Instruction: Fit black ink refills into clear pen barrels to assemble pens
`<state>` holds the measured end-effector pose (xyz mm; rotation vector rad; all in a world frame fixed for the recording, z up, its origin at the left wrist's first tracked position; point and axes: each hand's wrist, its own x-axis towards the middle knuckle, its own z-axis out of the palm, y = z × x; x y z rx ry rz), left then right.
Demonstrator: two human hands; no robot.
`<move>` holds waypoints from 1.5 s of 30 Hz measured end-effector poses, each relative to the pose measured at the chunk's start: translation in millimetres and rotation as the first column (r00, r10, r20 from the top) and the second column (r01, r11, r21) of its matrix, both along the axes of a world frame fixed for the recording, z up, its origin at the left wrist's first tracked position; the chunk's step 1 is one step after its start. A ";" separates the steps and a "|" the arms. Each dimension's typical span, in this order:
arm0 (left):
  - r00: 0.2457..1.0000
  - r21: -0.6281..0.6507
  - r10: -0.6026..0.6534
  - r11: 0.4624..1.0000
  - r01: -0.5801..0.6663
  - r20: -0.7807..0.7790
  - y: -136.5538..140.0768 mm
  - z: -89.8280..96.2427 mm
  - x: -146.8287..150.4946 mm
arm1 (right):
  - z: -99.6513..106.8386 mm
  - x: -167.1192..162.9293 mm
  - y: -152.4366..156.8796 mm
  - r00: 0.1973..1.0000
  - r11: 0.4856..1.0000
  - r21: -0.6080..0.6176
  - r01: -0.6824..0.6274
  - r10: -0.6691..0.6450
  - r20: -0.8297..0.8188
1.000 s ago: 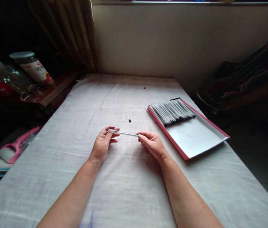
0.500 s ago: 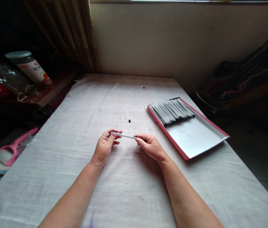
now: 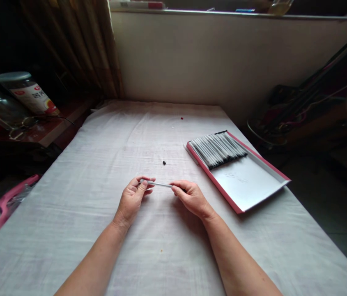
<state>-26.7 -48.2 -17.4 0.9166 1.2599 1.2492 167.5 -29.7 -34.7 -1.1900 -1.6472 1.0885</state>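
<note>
A slim pale pen lies level between my two hands above the cloth. My left hand pinches its left end between thumb and fingers. My right hand is closed around its other end, where a bit of black shows; the fingers cover most of that end. Just beyond the pen, a small black piece rests on the cloth. To the right of my right hand is a shallow pink-edged box lid, with a row of similar pens with black ends lying across its far part.
A white cloth covers the table. One more pen lies along the lid's left outer side. A tiny red piece sits near the far edge. Off to the left are a labelled jar, glasses and a pink-handled object.
The camera view has tilted up a little, so more of the window ledge shows. Both hands keep their hold on the pen, almost unmoved over the cloth.
</note>
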 end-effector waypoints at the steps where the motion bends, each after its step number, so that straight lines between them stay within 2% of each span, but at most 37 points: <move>1: 1.000 0.001 -0.015 1.000 0.015 -0.013 0.1 0.5 0.4 | 0.6 -0.5 0.0 1.000 1.000 0.002 0.002 -0.002 0.009; 6: 0.997 -0.006 -0.063 0.998 0.063 -0.033 1.4 2.7 0.1 | 4.3 -4.2 -2.9 0.997 0.999 0.042 0.004 -0.008 0.083; 9: 0.999 -0.010 -0.026 1.000 0.027 0.034 4.5 2.0 -3.9 | 9.1 1.5 -1.4 0.987 0.982 0.137 0.129 -0.141 0.083; 11: 0.996 -0.020 0.010 1.000 -0.008 0.094 7.0 0.9 -7.0 | 16.0 13.9 4.8 0.947 0.929 0.226 0.293 -0.315 0.066; 14: 0.993 -0.028 0.002 1.000 0.002 0.118 9.4 -0.7 -9.8 | 32.5 45.0 24.3 0.809 0.781 0.325 0.533 -0.583 0.074; 16: 0.995 -0.028 -0.018 0.999 0.021 0.097 9.7 -1.6 -10.3 | 44.2 68.3 42.2 0.698 0.699 0.362 0.617 -0.698 0.158; 18: 0.997 -0.028 -0.030 0.999 0.032 0.078 9.5 -2.2 -10.4 | 52.7 87.7 60.6 0.576 0.656 0.361 0.663 -0.755 0.313; 21: 0.997 -0.027 -0.039 0.999 0.040 0.067 9.5 -2.5 -10.4 | 55.0 102.8 81.7 0.450 0.659 0.312 0.684 -0.719 0.530; 24: 0.997 -0.027 -0.047 0.998 0.049 0.068 10.1 -2.7 -10.8 | 48.7 103.0 90.7 0.396 0.683 0.281 0.674 -0.656 0.643; 30: 0.996 -0.024 -0.053 0.998 0.055 0.065 10.3 -3.6 -12.0 | 43.1 96.0 89.9 0.351 0.719 0.305 0.624 -0.607 0.713; 35: 0.996 -0.034 -0.060 0.997 0.063 0.072 10.0 -3.0 -12.9 | 48.7 113.2 87.2 0.355 0.736 0.343 0.584 -0.611 0.707; 38: 0.995 -0.033 -0.064 0.997 0.067 0.074 10.0 -2.6 -12.9 | 50.5 136.8 86.7 0.305 0.717 0.363 0.595 -0.619 0.724; 42: 0.996 -0.032 -0.065 0.997 0.067 0.067 10.0 -2.3 -12.2 | 48.5 177.2 89.5 0.162 0.656 0.379 0.652 -0.609 0.777; 45: 0.996 -0.036 -0.063 0.997 0.065 0.061 9.5 -1.4 -11.7 | 43.3 207.9 93.1 0.099 0.633 0.290 0.718 -0.505 0.857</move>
